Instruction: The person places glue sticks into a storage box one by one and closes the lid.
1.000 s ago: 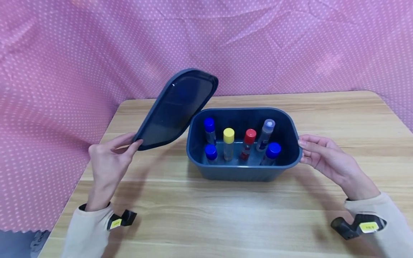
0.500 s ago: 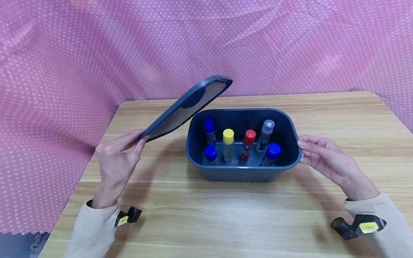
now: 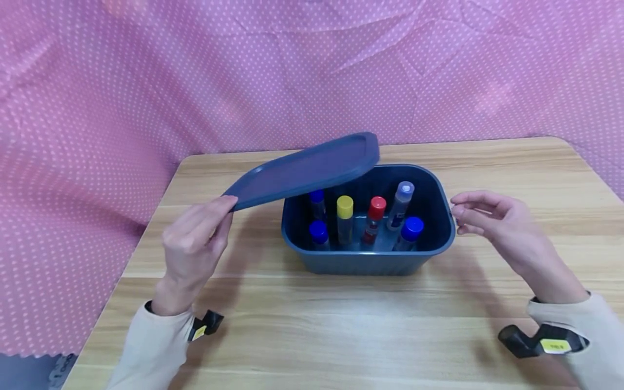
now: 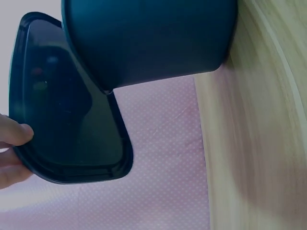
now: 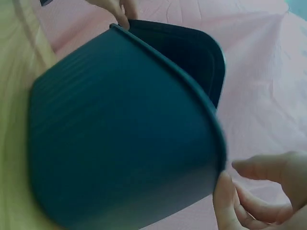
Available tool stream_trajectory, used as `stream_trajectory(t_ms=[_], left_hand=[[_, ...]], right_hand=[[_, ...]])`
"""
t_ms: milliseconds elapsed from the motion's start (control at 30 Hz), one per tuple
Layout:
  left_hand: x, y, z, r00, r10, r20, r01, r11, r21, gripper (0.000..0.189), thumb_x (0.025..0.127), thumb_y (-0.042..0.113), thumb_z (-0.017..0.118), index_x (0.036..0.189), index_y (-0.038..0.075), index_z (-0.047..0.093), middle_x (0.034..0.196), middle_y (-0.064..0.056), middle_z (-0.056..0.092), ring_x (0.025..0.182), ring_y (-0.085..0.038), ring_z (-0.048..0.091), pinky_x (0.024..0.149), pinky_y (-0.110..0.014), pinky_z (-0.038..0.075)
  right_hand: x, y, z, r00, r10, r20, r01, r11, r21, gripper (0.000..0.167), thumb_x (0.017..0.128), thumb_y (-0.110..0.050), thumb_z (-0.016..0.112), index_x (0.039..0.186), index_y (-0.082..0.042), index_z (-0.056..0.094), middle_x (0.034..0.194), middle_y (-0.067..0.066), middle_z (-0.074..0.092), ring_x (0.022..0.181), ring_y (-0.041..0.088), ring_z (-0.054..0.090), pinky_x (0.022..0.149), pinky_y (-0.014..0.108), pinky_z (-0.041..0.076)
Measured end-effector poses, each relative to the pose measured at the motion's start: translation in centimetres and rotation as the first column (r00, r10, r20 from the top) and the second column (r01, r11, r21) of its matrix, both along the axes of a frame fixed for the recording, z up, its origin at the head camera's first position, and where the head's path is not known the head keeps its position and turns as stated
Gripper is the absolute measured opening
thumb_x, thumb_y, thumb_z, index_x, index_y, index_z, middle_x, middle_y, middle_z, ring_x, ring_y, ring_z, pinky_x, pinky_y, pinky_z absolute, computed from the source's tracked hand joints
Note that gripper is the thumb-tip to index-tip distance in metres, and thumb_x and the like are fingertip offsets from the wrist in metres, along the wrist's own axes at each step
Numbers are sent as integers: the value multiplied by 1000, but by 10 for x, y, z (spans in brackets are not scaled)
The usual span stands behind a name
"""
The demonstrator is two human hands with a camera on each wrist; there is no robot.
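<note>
My left hand (image 3: pixel 197 249) pinches the left end of a dark blue lid (image 3: pixel 304 168) between thumb and fingers. The lid tilts, top face showing, with its far end over the back left of a dark blue storage box (image 3: pixel 365 262). Inside the box stand small clear bottles with coloured caps: a yellow-capped bottle (image 3: pixel 344 216), a red-capped bottle (image 3: pixel 374 216) and several blue-capped ones. One blue cap (image 3: pixel 317 196) is partly hidden by the lid. My right hand (image 3: pixel 507 233) is at the box's right rim; in the right wrist view one fingertip (image 5: pixel 223 191) meets the rim, another stands apart.
Box and hands are over a wooden table (image 3: pixel 341 336). A pink dotted cloth (image 3: pixel 312 70) hangs behind the table and along its left side. Each sleeve carries a black wrist camera, such as the right one (image 3: pixel 541 341).
My left hand has moved right and turned the lid over from underside showing to top showing, nearer the box. My right hand has loosened its hold on the box rim.
</note>
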State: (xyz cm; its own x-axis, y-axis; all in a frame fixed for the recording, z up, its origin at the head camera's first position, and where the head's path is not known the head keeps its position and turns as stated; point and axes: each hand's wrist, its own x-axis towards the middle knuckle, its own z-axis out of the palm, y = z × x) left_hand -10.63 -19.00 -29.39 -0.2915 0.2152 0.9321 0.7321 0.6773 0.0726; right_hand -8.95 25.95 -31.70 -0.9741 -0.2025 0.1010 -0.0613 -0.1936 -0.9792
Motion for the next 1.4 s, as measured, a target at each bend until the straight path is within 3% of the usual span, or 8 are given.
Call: stream_trajectory(t_ms=[167, 500, 867, 1000, 1133, 1200, 1300, 1400], left_hand=[[0, 10, 2, 995, -37, -93, 32, 998, -55, 13, 89, -4, 64, 96, -2, 74, 89, -16, 73, 78, -33, 69, 77, -40, 57], [2, 33, 8, 932, -126, -339, 80, 986, -145, 12, 90, -4, 61, 90, -7, 73, 87, -18, 72, 73, -31, 70, 71, -40, 58], [0, 46, 8, 894, -179, -410, 110, 976, -187, 11, 87, -9, 62, 87, -9, 72, 86, -19, 72, 72, -32, 70, 69, -40, 58], [2, 44, 4, 942, -164, -292, 109, 975, -193, 13, 90, -7, 60, 94, -9, 72, 94, -20, 72, 82, -33, 69, 78, -39, 57], [0, 39, 3, 986, -121, 112, 124, 992, -23, 23, 85, -9, 66, 108, -7, 68, 108, -20, 68, 100, -34, 65, 92, -32, 51], [-3, 36, 5, 903, -207, 377, 155, 974, 164, 36, 82, -15, 65, 117, -8, 63, 117, -21, 65, 106, -29, 63, 95, -29, 50], [-6, 31, 10, 654, -418, 631, 129, 883, 451, 47, 83, -21, 56, 128, -9, 55, 126, -22, 60, 107, -19, 64, 90, -25, 51], [-7, 27, 15, 421, -600, 681, 35, 760, 649, 42, 90, -15, 52, 132, -12, 50, 127, -19, 61, 104, -14, 65, 89, -28, 52]], right_hand=[[0, -5, 21, 999, -34, -29, 33, 997, -63, 21, 95, 10, 51, 107, 4, 68, 98, 9, 71, 82, 16, 67, 73, 26, 57], [-15, -24, 47, 922, 354, 155, -307, 915, -261, 32, 102, 3, 37, 114, 8, 65, 106, 20, 69, 96, 27, 69, 85, 35, 54], [-15, -37, 46, 912, 334, 238, -245, 908, -339, 30, 101, 3, 42, 107, 3, 71, 100, 15, 71, 90, 25, 70, 81, 37, 56], [-17, -33, 42, 929, 332, 163, -260, 899, -353, 30, 100, 8, 40, 107, 6, 68, 100, 16, 70, 88, 26, 70, 77, 38, 57], [-20, -29, 39, 938, 336, 81, -285, 884, -371, 32, 99, 10, 36, 109, 8, 67, 102, 17, 69, 87, 27, 70, 75, 38, 58], [-22, -27, 38, 942, 329, 62, -286, 887, -363, 33, 99, 10, 36, 109, 8, 67, 101, 17, 69, 87, 26, 70, 74, 38, 58], [-24, -22, 36, 947, 317, 43, -287, 901, -326, 33, 99, 11, 36, 110, 7, 67, 102, 15, 70, 87, 25, 70, 73, 37, 58], [-26, -15, 35, 944, 330, 23, -311, 910, -273, 35, 99, 11, 34, 113, 5, 66, 102, 13, 71, 86, 23, 70, 74, 37, 58]])
